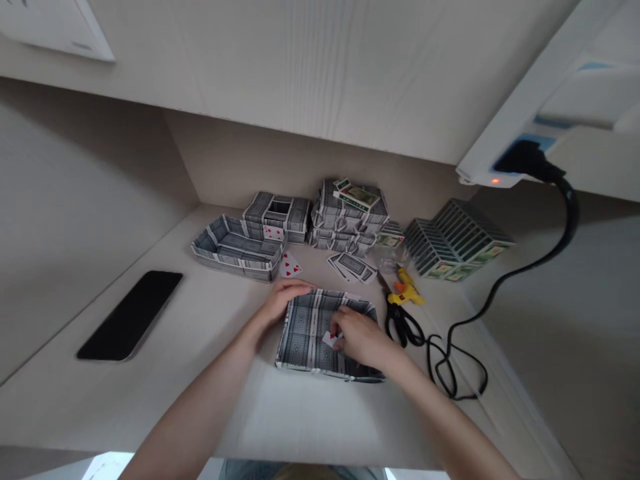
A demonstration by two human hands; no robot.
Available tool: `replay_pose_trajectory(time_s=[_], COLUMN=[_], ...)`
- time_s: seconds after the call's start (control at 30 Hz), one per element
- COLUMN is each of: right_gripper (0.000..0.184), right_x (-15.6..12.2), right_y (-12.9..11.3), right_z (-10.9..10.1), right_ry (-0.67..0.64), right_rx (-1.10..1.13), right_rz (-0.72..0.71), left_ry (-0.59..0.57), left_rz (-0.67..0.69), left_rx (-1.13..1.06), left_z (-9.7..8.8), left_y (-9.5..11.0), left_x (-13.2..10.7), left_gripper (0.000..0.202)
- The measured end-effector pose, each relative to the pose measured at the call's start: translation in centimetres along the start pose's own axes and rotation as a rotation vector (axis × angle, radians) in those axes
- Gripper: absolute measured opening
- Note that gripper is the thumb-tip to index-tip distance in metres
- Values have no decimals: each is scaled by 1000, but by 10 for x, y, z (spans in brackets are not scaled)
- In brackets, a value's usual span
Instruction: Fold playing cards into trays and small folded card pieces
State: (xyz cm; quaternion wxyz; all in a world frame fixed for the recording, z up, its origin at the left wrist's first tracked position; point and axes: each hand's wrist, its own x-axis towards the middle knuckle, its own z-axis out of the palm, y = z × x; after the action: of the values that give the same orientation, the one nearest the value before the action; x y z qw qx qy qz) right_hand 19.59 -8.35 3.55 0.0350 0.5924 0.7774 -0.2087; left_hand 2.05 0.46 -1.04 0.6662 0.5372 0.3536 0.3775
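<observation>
A shallow open tray [300,333] made of grey-patterned playing cards sits on the tabletop in front of me. My left hand [285,299] grips its far left corner, fingers closed over the rim. Inside the tray is my right hand [357,333], with its fingers pinched on a small white card piece [330,339] bearing a red mark. The fingertips are partly hidden behind the hand. Just beyond the tray lie a card with red hearts [291,265] and a loose spread of cards [353,267].
Another card tray [235,250], a card box with an opening [260,207] and stacked card cases [345,213] stand behind. Scissors [400,323], a yellow glue gun [407,290] and a black cable [493,300] lie right, near striped card boxes [450,240]. A phone [131,317] lies left.
</observation>
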Motion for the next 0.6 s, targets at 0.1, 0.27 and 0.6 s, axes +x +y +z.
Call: replay_pose_trajectory(time_s=[0.1,0.27,0.6], right_gripper=[10,11,57], right_x=[-1,-5,-18], right_y=[1,4,39], right_z=[-5,-15,-36], right_ry=[-13,90,316], right_rx=[38,238,1039], right_rz=[-54,-71,-75], left_ry=[15,22,-13], left_rz=[7,6,-21], left_rx=[17,41,29], left_z=[0,0,-2], left_y=[1,2,2], left_x=[0,0,2], left_gripper=[21,20,22])
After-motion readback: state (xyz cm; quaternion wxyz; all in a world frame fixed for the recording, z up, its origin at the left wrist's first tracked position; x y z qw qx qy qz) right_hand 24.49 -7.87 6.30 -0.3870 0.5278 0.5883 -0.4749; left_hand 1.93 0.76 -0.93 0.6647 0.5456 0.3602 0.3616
